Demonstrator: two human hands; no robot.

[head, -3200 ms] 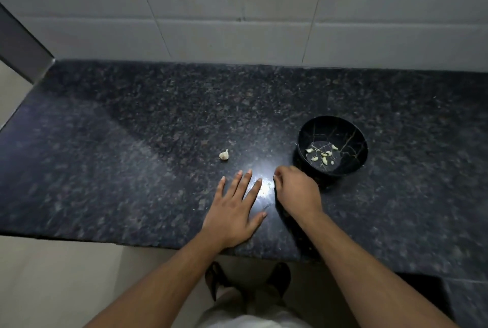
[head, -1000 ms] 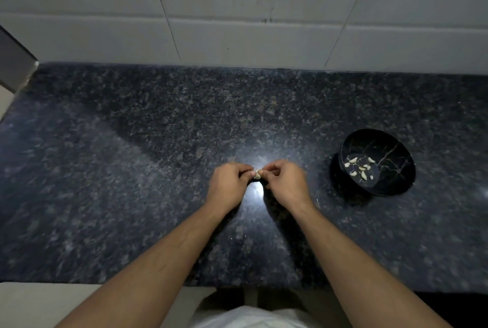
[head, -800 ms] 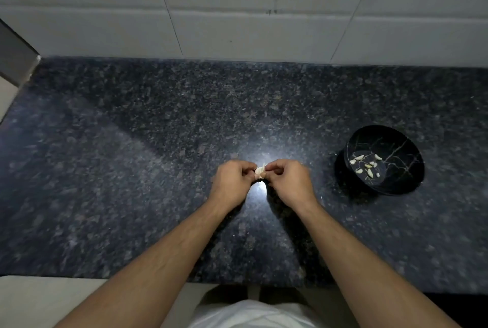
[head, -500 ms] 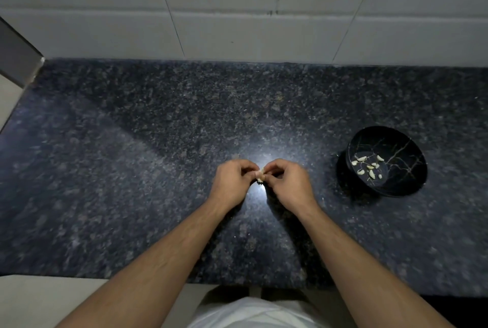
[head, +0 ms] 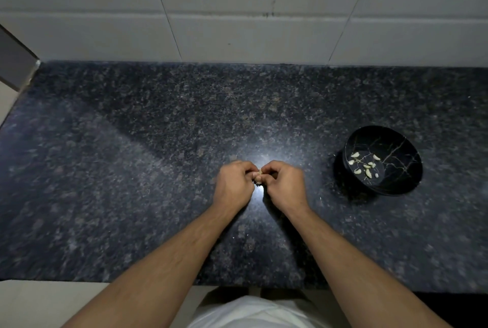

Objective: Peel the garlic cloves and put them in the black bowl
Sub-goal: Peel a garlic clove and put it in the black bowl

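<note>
Both forearms stretched forward over the dark speckled counter [head: 132,169], wrists angled inward, knuckles up. Left hand [head: 233,186] and right hand [head: 284,186] brought fingertip to fingertip, fingers curled, pinching one small garlic clove [head: 259,172] between them just above the counter's bright glare spot. Well off to the right, black bowl [head: 404,169] tilted toward the camera, several peeled cloves [head: 365,165] inside.

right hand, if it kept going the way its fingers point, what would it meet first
The right hand points left at the garlic clove it pinches; straight on, it would likely meet the left hand, gripping the same clove.
</note>
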